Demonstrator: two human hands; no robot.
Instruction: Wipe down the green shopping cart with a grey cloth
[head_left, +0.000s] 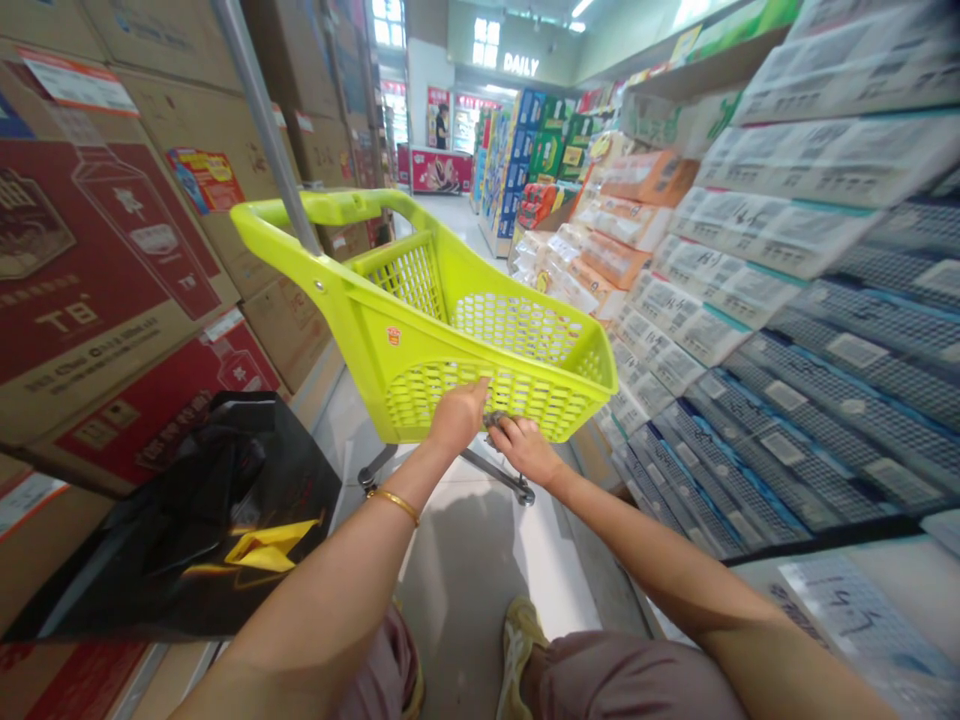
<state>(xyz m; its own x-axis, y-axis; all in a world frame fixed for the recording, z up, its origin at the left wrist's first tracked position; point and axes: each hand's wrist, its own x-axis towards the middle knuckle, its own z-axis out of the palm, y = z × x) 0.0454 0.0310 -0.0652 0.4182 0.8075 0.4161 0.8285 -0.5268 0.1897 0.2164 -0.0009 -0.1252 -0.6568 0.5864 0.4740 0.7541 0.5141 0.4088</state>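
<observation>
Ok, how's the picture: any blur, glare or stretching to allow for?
Head view: the stacked packs at right look stretched and smeared towards the edge; head view: a bright patch on the floor borders grey shadow; head view: the cart looks fairly clear, but the small grey thing at the right hand is hard to make out.

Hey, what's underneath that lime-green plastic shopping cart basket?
Beneath the lime-green, perforated plastic basket, grey metal legs with small dark wheels stand on the pale floor. The basket and the left forearm hide how the legs join above.
</observation>
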